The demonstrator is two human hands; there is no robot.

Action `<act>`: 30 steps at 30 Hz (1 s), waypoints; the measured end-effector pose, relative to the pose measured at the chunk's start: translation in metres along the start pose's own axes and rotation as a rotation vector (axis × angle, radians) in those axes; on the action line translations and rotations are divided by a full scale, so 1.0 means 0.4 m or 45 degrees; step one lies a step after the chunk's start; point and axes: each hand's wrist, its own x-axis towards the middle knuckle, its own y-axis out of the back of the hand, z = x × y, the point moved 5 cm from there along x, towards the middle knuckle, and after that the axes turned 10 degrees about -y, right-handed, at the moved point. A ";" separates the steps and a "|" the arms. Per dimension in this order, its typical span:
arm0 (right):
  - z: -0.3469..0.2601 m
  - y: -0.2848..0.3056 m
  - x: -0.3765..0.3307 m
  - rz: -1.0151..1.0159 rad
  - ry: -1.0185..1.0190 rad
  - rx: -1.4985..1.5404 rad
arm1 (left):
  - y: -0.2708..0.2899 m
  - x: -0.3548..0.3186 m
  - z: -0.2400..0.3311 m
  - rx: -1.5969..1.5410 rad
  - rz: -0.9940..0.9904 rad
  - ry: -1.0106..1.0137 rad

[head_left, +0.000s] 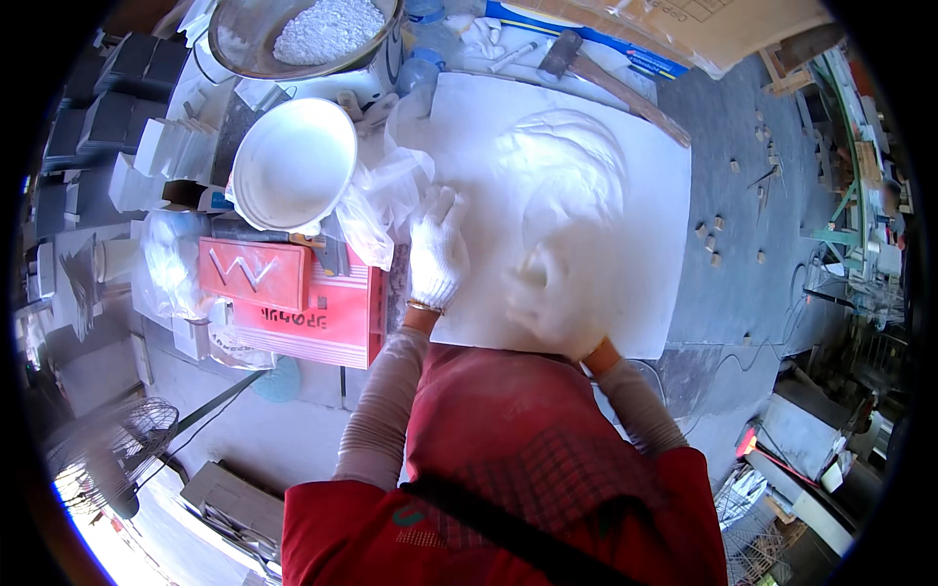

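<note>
One hammer (630,96) borders the white panel (469,122); left fingers (445,205) slightly apart, right fingers (532,308) unclear

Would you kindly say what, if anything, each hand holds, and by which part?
The left hand rests on the white slab near its left edge, nothing visibly gripped; the right hand, too blurred to tell.

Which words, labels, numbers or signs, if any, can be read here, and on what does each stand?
Pink box: large dark lettering, upside down; wording not copied here.
Red case: a pale zigzag mark.
Cardboard box: print too faint to read.
Blue package: lettering too small to read.
Red garment: green marking, too partial to read.
</note>
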 end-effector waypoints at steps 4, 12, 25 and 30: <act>-0.026 -0.114 0.060 -0.092 -0.193 0.032 | 0.008 0.009 0.014 0.031 0.054 -0.069; 0.091 -0.081 0.188 0.146 -0.344 0.559 | 0.014 0.023 0.013 0.078 0.125 -0.158; 0.192 0.055 -0.112 0.527 -1.324 1.622 | -0.290 0.218 0.095 0.272 0.057 0.025; 0.176 0.077 -0.134 0.565 -1.315 1.643 | -0.270 0.214 0.152 -0.003 -0.118 -0.093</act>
